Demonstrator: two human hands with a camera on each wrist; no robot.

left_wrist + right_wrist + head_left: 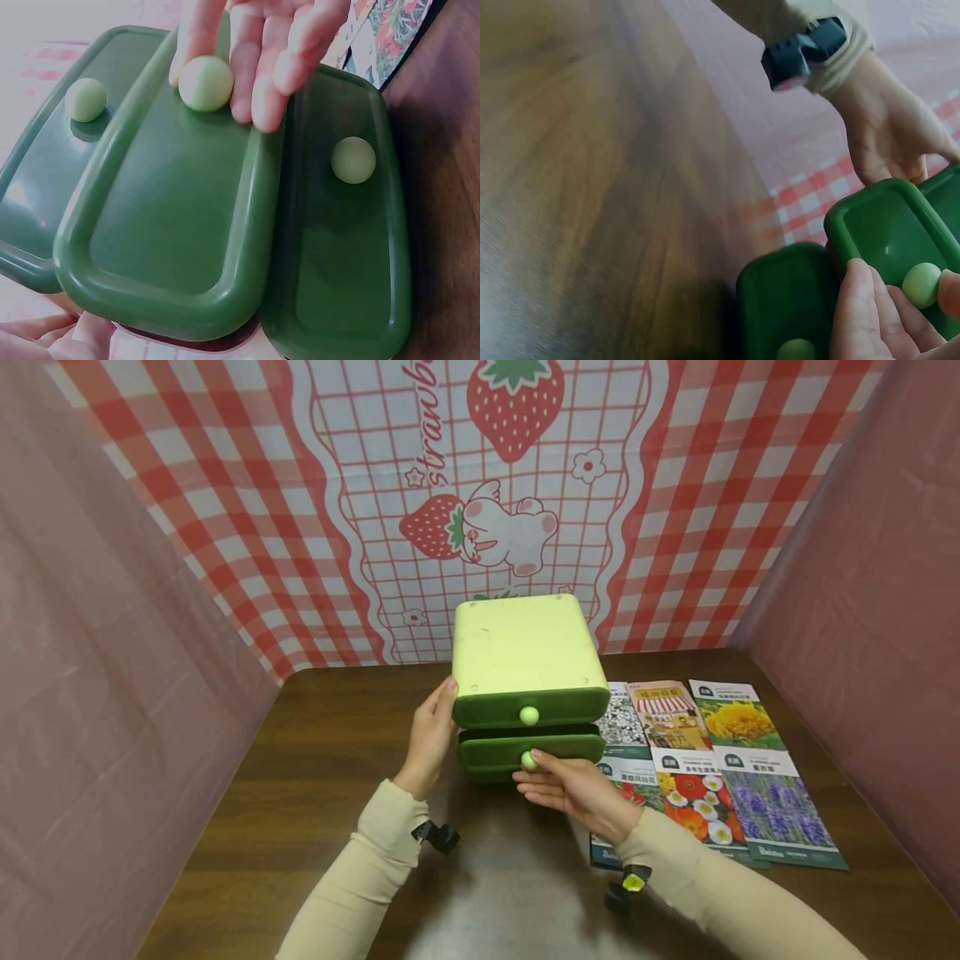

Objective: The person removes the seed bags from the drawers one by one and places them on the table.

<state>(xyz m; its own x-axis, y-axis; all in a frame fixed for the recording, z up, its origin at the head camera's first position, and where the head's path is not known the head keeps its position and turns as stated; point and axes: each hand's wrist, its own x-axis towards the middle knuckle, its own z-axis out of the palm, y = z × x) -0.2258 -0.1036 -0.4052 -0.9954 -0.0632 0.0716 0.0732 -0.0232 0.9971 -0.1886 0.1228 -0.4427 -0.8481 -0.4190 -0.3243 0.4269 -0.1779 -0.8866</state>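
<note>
A small desktop drawer cabinet [525,647] with a pale yellow-green top and green fronts stands on the table. Its middle drawer [165,210] is pulled partly out, while the top drawer [52,180] and the bottom drawer [337,255] sit further back. My right hand [581,789] pinches the middle drawer's round light-green knob [528,760] between thumb and fingers, the other fingers extended below it. Against the cabinet's left side rests my left hand [429,735], its thumb near the front top corner. The drawer's contents are hidden.
Several flower seed packets [705,802] lie overlapping on the brown table [315,760] to the cabinet's right. Behind hangs a strawberry-print checked cloth [300,527], and pink cloth [862,568] closes in both sides. Each wrist wears a small black camera mount [437,837].
</note>
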